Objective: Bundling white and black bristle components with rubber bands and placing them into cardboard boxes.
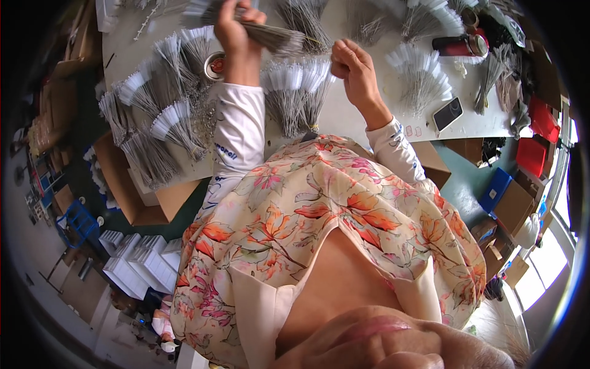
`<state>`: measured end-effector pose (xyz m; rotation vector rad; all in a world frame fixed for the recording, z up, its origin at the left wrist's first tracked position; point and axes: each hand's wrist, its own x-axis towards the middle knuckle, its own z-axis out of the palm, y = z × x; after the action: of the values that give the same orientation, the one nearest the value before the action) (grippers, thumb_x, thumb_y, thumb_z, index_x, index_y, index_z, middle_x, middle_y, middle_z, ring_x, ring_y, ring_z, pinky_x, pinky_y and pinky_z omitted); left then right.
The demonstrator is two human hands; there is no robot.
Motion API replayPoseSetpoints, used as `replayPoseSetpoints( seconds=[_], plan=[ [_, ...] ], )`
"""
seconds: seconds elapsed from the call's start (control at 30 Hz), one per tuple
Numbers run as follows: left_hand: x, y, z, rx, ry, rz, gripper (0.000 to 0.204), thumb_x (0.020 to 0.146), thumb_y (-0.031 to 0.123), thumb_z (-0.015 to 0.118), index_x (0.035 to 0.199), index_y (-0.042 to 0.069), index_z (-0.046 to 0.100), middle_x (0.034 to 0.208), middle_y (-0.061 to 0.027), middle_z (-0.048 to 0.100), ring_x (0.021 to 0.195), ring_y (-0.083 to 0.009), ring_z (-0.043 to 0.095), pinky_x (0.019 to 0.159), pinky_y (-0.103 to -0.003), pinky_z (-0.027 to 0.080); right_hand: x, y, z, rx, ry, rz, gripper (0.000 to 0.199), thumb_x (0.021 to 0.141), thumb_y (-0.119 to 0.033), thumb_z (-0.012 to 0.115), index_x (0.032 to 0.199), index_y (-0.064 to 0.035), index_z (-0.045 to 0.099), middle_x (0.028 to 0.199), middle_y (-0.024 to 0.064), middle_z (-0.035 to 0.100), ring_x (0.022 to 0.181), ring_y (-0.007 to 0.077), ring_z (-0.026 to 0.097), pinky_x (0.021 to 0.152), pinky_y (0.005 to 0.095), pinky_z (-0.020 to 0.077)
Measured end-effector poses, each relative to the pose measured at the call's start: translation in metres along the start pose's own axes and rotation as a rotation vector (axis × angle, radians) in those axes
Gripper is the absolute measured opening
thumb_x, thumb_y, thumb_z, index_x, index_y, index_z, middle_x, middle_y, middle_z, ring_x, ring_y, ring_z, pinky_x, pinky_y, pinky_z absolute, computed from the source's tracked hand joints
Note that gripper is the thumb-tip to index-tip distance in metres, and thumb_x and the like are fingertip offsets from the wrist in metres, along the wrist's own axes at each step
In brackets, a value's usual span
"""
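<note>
Here, all clock positions are taken from the centre of the head view. Between 11 and 12 o'clock, a bundle of thin grey wires (pixel 276 38) is gripped over the table (pixel 126 49) by the left hand (pixel 236 37), whose fingers are closed around it. The wire ends are directed toward that hand's 3 o'clock. At 1 o'clock, the right hand (pixel 355 66) is held with its fingers curled in and pressed together; whether anything is pinched there cannot be told. The right hand and the gripped bundle are separated by a gap.

At 12 o'clock, white-tipped bundles (pixel 295 92) are laid side by side near the table edge. Beside the left wrist, at 11 o'clock, a round tin (pixel 215 66) is placed. Further bundles (pixel 147 92) are massed at 10 o'clock. A fanned bundle (pixel 421 74) is spread between 1 and 2 o'clock. At 2 o'clock, a phone (pixel 448 114) is set down. At 9 o'clock, an open cardboard box (pixel 117 169) is positioned beside the table.
</note>
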<state>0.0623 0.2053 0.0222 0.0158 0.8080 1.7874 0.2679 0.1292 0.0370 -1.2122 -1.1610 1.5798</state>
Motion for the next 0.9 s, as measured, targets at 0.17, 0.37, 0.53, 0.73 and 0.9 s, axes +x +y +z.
replayPoseSetpoints(
  seconds=[0.17,0.37,0.53,0.73,0.9],
  plan=[
    [0.002,-0.017,0.003,0.315,0.051,0.242,0.022,0.082,0.023,0.058,0.07,0.007,0.048,0.061,-0.004,0.05,0.046,-0.011,0.044,0.042,-0.024,0.036,-0.021,-0.017,-0.021,0.064,-0.262,-0.226,0.025,0.09,-0.025,0.05,0.076,-0.005,0.052,0.064,-0.0028,0.042,0.057,0.0073,0.036,0.05,0.0227,0.0318],
    [0.017,-0.05,0.018,0.699,-0.244,0.284,0.04,0.071,0.006,0.068,0.099,-0.001,0.041,0.076,-0.0085,0.055,0.041,-0.016,0.049,0.035,-0.03,0.04,0.011,0.06,-0.122,0.927,0.037,0.389,0.018,0.085,-0.023,0.054,0.075,-0.0099,0.047,0.075,0.0035,0.049,0.054,0.0074,0.038,0.038,0.0177,0.0266],
    [0.047,-0.105,-0.001,1.248,-0.078,0.467,0.075,0.065,0.015,0.076,0.118,-0.005,0.027,0.097,-0.0192,0.053,0.071,-0.0255,0.056,0.063,-0.036,0.049,0.011,0.103,-0.137,0.919,-0.058,0.454,0.008,0.088,-0.014,0.05,0.085,-0.0077,0.047,0.076,0.0032,0.048,0.05,0.0042,0.031,0.038,0.015,0.0243],
    [0.05,-0.182,-0.048,2.176,0.164,0.412,0.097,0.075,0.041,0.064,0.137,-0.003,0.006,0.131,-0.0267,0.027,0.116,-0.038,0.035,0.094,-0.047,0.031,0.046,0.1,-0.168,0.536,-0.057,0.481,0.015,0.089,-0.013,0.047,0.1,-0.0036,0.048,0.063,-0.0033,0.039,0.047,0.003,0.026,0.039,0.0175,0.0219],
    [0.06,-0.182,-0.058,2.148,0.172,0.445,0.095,0.076,0.044,0.063,0.137,-0.003,0.007,0.133,-0.0263,0.025,0.118,-0.0387,0.032,0.094,-0.049,0.029,0.096,0.076,-0.169,0.116,0.281,0.383,0.024,0.087,-0.014,0.048,0.105,0.0017,0.051,0.059,-0.0046,0.035,0.047,0.0036,0.028,0.04,0.0198,0.0247]
  ],
)
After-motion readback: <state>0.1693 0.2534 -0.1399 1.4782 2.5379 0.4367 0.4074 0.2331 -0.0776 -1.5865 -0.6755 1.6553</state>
